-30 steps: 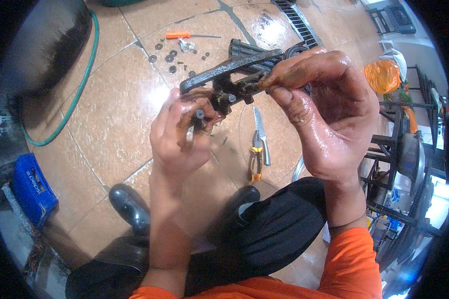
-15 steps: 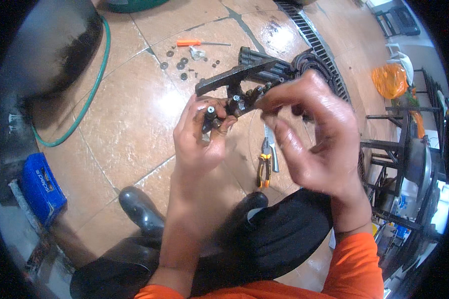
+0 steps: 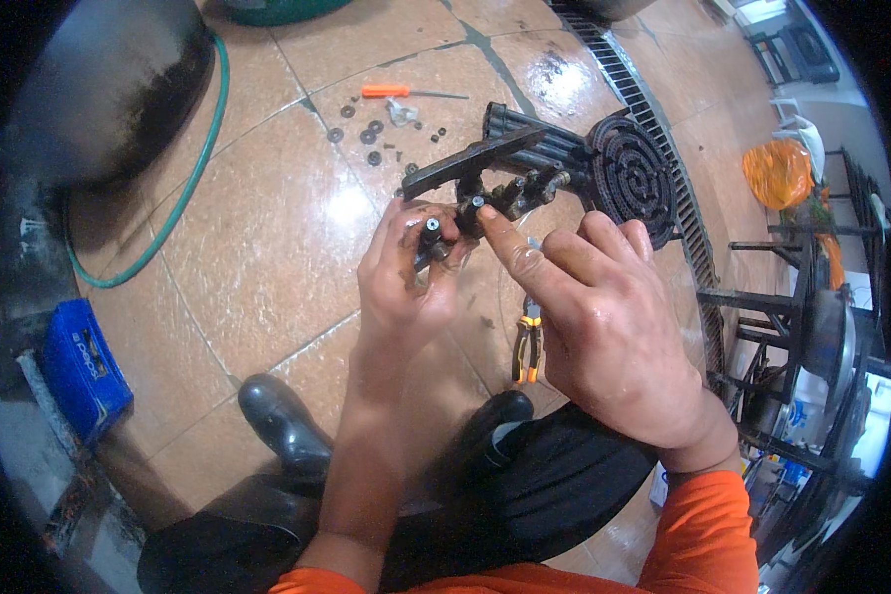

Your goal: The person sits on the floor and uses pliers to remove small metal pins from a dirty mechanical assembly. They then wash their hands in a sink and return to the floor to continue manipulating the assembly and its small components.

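My left hand (image 3: 403, 265) is closed around a greasy black gas valve assembly (image 3: 470, 170), a flat bar with several stubby valves below it. One valve stem (image 3: 433, 226) pokes up between my left thumb and fingers, its tip pale and metallic. With the index finger stretched out, my right hand (image 3: 612, 322) touches the tip of a second valve stem (image 3: 477, 202); its other fingers are loosely bent and grip nothing. Behind the assembly lies a round ringed burner (image 3: 636, 178) with dark pipes (image 3: 531, 134). Pliers (image 3: 527, 348) with yellow-black handles lie partly hidden below my right hand.
An orange-handled screwdriver (image 3: 386, 91) lies on the tiled floor beside several small dark washers (image 3: 368, 137) and a crumpled clear scrap (image 3: 401, 113). A drain grate (image 3: 604, 61) runs behind the burner. Left are a large blackened pot (image 3: 119, 89), a green hose (image 3: 193, 178) and a blue box (image 3: 84, 371).
My right hand has come down, its pinch opening into a pointing index finger on the valve stem. The ringed burner and pipes show more fully now. My left hand keeps its hold.
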The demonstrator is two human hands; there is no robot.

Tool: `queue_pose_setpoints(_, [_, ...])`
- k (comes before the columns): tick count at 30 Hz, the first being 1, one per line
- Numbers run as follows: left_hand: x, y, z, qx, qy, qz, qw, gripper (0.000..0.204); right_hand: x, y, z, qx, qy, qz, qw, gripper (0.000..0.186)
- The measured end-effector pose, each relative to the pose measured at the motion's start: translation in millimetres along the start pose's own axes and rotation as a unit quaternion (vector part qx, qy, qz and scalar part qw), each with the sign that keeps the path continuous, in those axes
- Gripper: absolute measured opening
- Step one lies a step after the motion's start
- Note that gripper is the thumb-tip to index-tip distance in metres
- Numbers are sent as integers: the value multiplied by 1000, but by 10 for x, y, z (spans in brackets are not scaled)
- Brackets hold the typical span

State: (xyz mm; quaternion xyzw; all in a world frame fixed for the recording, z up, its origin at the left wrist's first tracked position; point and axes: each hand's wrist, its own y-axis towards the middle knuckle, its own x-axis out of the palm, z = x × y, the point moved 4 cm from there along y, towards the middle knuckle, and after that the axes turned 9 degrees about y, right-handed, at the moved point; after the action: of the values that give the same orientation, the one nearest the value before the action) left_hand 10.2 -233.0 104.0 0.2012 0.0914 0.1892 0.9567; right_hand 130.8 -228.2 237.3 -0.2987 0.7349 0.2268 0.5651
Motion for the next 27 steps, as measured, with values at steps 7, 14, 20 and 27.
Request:
queue_pose_setpoints(7, [-36, 47, 27, 96, 97, -1, 991, 30, 26, 13, 15, 11, 8, -11, 1000, 65])
queue_pose_setpoints(14, [-77, 31, -16, 65, 122, -14, 990, 30, -88, 88, 291, 58, 329, 133, 933, 25])
queue_pose_setpoints(20, [-47, 40, 97, 57, 129, -30, 990, 29, -28, 101, 467, 7, 448, 221, 866, 18])
queue_pose_setpoints(27, [-47, 22, 66, 143, 91, -22, 985, 36, -26, 105, 416, -30, 382, 235, 893, 19])
